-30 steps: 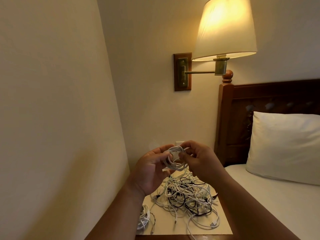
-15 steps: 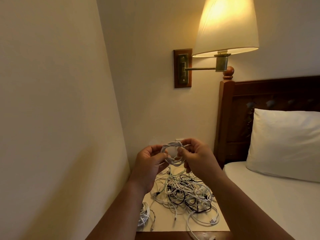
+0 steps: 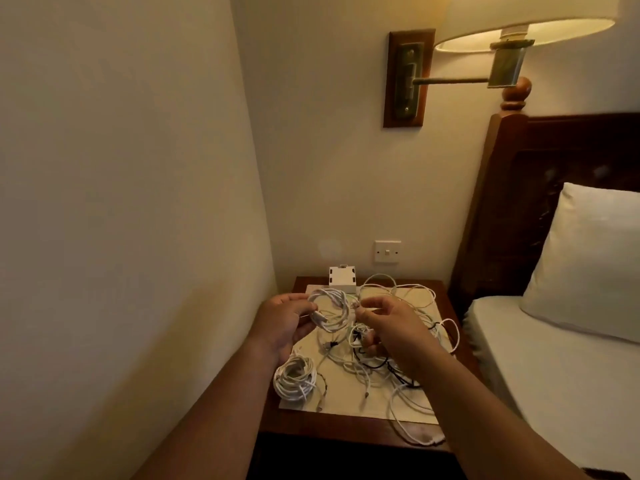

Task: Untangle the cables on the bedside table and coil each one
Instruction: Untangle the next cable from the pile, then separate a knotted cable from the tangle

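**Q:** Where is the task's thing, and how is it held?

**A:** The white coil (image 3: 331,311) is held off the surface, above the rear half of the bedside table (image 3: 346,426). The left hand (image 3: 285,323) grasps its left side, fingers curled round the loops. The right hand (image 3: 391,329) pinches a strand at its right side between thumb and forefinger.

**Q:** What lies around and beneath?

**A:** Under the hands, the tangle (image 3: 381,363) of white and black cables spreads over a cream sheet (image 3: 341,393). A wound coil (image 3: 294,377) lies at the sheet's front-left corner, beside the tangle. A small white box (image 3: 342,279) stands at the rear, just behind the held coil. A wall switch (image 3: 387,251) sits above the box. The lamp (image 3: 519,26), on a brass arm, overhangs at top right.

**Q:** Edges and open room?

**A:** The side wall (image 3: 121,202) closes the left, near the left forearm. The headboard (image 3: 512,209) and the mattress (image 3: 554,358), which carries a pillow (image 3: 588,261), close the right. One white cable end (image 3: 427,439) lies past the sheet at the table's front edge. Bare wood shows as a strip along the front and a narrow margin at the rear.
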